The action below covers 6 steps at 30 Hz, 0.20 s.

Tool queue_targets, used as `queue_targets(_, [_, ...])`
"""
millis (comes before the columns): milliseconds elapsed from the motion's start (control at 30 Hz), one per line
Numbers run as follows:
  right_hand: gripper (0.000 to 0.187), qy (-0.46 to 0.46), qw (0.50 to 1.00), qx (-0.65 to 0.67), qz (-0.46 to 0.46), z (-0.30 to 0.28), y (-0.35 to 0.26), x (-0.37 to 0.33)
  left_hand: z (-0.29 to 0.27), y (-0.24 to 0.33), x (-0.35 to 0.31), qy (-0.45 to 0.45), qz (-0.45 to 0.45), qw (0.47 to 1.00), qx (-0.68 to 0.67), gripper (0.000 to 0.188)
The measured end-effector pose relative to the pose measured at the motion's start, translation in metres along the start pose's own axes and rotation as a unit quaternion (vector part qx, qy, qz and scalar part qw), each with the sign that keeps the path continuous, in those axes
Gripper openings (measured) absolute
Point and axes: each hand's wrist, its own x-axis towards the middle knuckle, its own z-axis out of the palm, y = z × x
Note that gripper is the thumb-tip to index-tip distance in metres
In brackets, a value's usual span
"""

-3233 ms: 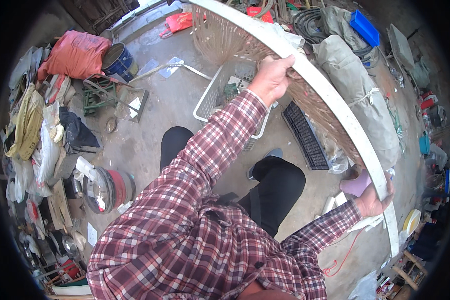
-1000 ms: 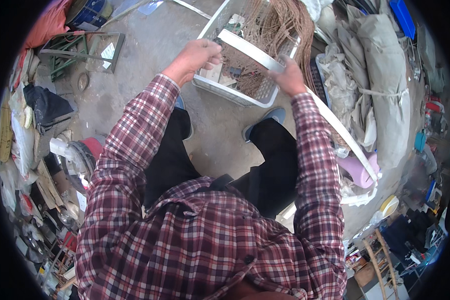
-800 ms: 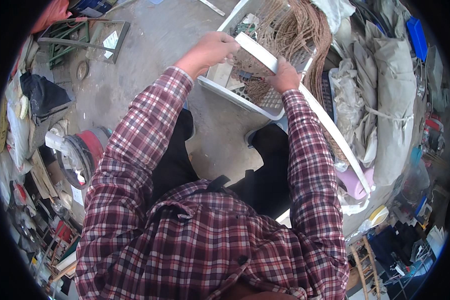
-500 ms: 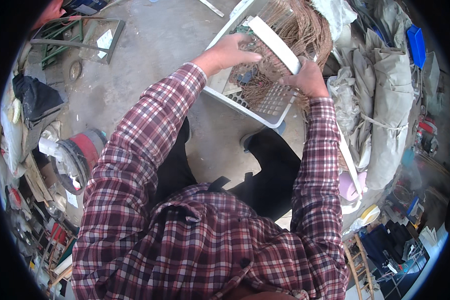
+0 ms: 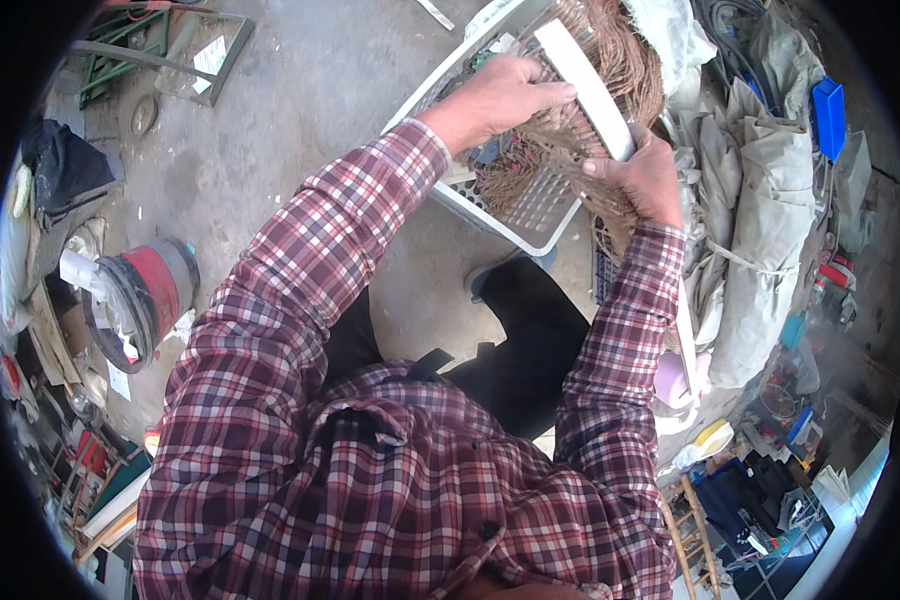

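A long white strip [image 5: 582, 85] slants above a white plastic basket [image 5: 541, 243], with brown netting [image 5: 560, 133] bunched along it. My right hand [image 5: 647, 176] is closed around the strip's near end, its thumb over the gathered netting. Farther left, my left hand [image 5: 497, 97] is closed at the netting beside the strip. Its thumb reaches the strip's left edge, and its fingertips are partly hidden. Thick brown cord-like bundles [image 5: 625, 62] lie at the basket's far right, and a brown tangle [image 5: 510, 185] rests inside it.
Grey folded sheeting [image 5: 765, 240] is heaped at the right, near a blue plastic bin [image 5: 828, 118]. A red and grey round container [image 5: 160, 290] stands at the left. Behind it are a dark bag [image 5: 67, 170] and a metal frame [image 5: 228, 62] on the concrete floor.
Both hands and the white strip have shifted right in the picture. My left hand has come closer to the strip, its thumb now at the strip's edge. My right hand keeps its hold.
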Motion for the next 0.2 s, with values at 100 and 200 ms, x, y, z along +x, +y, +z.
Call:
queue_targets(100, [0.065, 0.009, 1.000, 0.014, -0.012, -0.0040, 0.0037, 0.0013, 0.0034, -0.0018, -0.0015, 0.009, 0.013, 1.000, 0.008, 0.029])
queue_targets(200, [0.066, 0.006, 1.000, 0.010, -0.008, -0.0039, 0.0069, 0.0036, 0.0030, 0.0010, -0.0035, 0.033, -0.016, 0.999, 0.040, 0.030])
